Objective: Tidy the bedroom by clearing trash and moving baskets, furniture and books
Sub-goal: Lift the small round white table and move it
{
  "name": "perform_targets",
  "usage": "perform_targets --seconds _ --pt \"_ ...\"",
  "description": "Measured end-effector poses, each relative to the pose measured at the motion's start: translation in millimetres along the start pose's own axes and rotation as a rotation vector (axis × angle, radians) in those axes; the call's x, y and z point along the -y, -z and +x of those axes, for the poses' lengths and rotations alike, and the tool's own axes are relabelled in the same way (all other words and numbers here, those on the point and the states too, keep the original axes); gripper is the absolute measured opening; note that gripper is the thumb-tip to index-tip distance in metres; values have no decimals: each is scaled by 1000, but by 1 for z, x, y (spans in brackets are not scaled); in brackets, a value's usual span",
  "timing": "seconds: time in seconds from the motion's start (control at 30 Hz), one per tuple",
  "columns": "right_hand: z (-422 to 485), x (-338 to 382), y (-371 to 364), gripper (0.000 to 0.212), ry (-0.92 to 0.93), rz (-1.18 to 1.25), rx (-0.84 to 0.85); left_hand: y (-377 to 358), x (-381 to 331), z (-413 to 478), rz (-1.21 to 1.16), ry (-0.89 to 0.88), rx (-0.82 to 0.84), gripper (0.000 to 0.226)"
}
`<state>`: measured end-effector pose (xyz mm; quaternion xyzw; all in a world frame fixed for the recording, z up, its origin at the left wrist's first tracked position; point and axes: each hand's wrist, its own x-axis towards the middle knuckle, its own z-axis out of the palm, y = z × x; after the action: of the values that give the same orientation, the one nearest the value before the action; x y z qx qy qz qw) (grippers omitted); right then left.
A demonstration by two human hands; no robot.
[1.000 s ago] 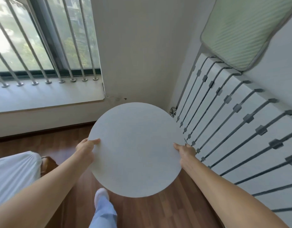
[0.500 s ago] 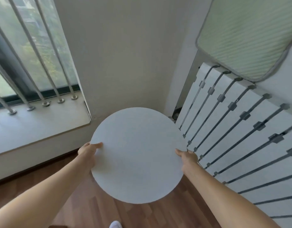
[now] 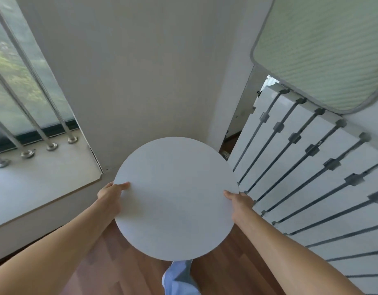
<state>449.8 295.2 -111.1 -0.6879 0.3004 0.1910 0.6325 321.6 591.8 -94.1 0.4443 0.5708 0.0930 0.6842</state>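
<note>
Hands on both sides of the round table [image 3: 175,199], and it hangs level above the wooden floor [image 3: 120,271], just right of the windowsill [image 3: 41,184] and close to the wall beyond that sill's corner. The left hand [image 3: 110,193] grips the rim on the windowsill side with its thumb laid flat on top. The right hand [image 3: 240,202] does the same on the far side. The fingers beneath are hidden by the top, so I cannot tell how they lie. Opposite grips keep a wide disc balanced, which looks like the reason for the hold. Further right of the windowsill, a white slatted panel [image 3: 311,177] leans with a green mat [image 3: 324,50] above it. My read is that the table is headed for the nook between sill and panel.

Against half a second ago, the sill's corner now sits almost beside the table's rim, and the wall is nearer. A dark gap behind the panel has opened up, and a blue trouser leg [image 3: 179,277] steps in below. Both grips are unchanged.
</note>
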Motion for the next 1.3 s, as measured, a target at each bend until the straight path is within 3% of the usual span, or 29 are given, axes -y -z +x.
perform_targets --seconds 0.33,0.47,0.6,0.73,1.0,1.3 --pt "96 70 -56 39 -65 -38 -28 -100 -66 90 10 9 23 35" --pt "136 96 -68 33 -75 -27 -21 -137 -83 123 7 44 45 48" --pt "169 109 -78 26 -86 -30 -39 -167 -90 148 55 50 75 43" --pt "198 116 -88 27 -121 -34 -68 -194 -96 173 111 73 13 16" --pt "248 117 -112 31 -171 44 -135 -250 -112 236 228 89 48 30" --pt "316 108 -153 36 -253 97 -276 -319 -118 331 316 108 119 27"
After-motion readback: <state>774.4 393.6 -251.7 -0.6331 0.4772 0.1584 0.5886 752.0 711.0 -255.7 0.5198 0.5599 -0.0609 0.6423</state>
